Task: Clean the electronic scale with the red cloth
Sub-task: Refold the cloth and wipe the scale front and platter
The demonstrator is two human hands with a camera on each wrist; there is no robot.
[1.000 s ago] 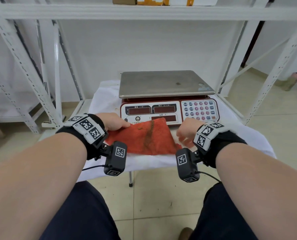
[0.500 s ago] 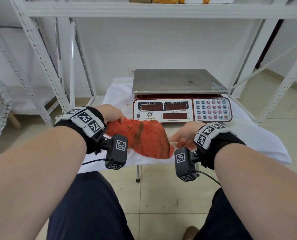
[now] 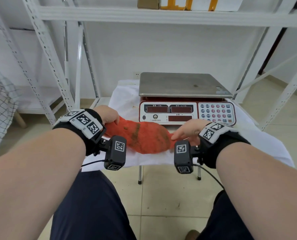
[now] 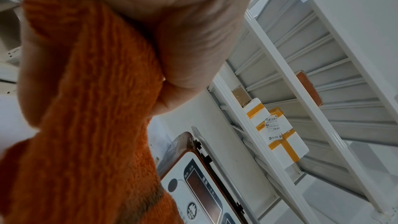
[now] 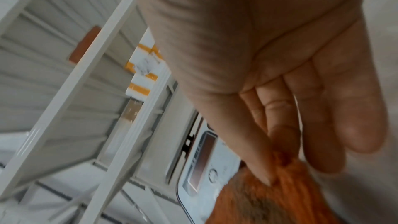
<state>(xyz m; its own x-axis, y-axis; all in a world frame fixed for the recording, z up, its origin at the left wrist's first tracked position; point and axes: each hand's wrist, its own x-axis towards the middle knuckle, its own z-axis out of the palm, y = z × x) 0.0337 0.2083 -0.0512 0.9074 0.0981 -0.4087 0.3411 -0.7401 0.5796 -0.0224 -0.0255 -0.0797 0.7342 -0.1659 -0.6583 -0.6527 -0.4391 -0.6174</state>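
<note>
The red cloth (image 3: pixel 144 137), stained with dark streaks, hangs stretched between my hands just in front of the electronic scale (image 3: pixel 182 87). My left hand (image 3: pixel 109 116) grips the cloth's left end in a fist; the left wrist view shows the cloth (image 4: pixel 90 108) bunched inside the curled fingers (image 4: pixel 193 48). My right hand (image 3: pixel 185 130) pinches the right corner, and the right wrist view shows the cloth (image 5: pixel 280 185) caught between thumb and a fingertip. The scale has a steel pan, red displays and a keypad (image 3: pixel 216 112). A small dark spot sits on the pan.
The scale stands on a small table draped in white fabric (image 3: pixel 126 99) with metal legs. White shelving uprights (image 3: pixel 45 54) flank it, and a shelf (image 3: pixel 161 14) with taped boxes runs overhead. My knees are below the table edge, over a tiled floor.
The cloth has gone from spread flat to gathered and lifted between both hands, with its left end bunched in the left fist. The head view has shifted left.
</note>
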